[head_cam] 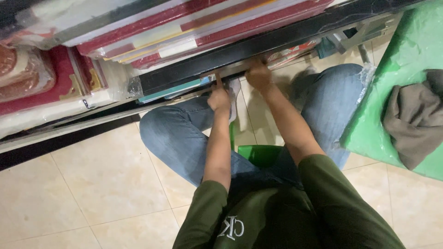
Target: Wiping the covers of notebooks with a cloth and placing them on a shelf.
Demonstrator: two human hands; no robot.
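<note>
I am sitting on a green stool (258, 154), knees apart, working under the dark shelf edge (258, 48). On the far left, plastic-wrapped red and white framed goods (41, 78) are stacked; more are lying on the shelf above. My left hand (219, 97) is closing round a thin grey strip (230, 69) along the shelf's underside; my right hand (258, 76) is pressing fingers against that strip. I judge I am seating it; next calls for steady, even pressure. On the right, a green bin (392, 92) is carrying a brown cloth (415, 120).
</note>
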